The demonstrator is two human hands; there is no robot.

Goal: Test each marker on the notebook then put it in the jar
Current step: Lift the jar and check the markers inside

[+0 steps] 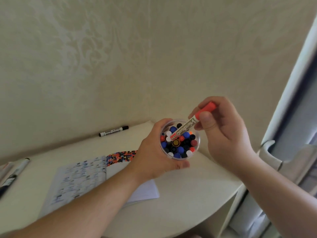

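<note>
My left hand (154, 157) grips a clear jar (197, 143) packed with several capped markers in red, blue, black and white. My right hand (223, 134) pinches a red-capped whiteboard marker (190, 124) near its cap. The marker is tilted, its lower end inside the jar's mouth. An open notebook (82, 177) lies on the table to the left, its pages covered with coloured test marks. My left forearm crosses over its right page.
A black marker (113, 131) lies on the table by the wall. Two more markers (15, 172) lie at the far left edge. The pale table (188, 194) has a curved front edge on the right; a white window frame (281, 117) stands beyond it.
</note>
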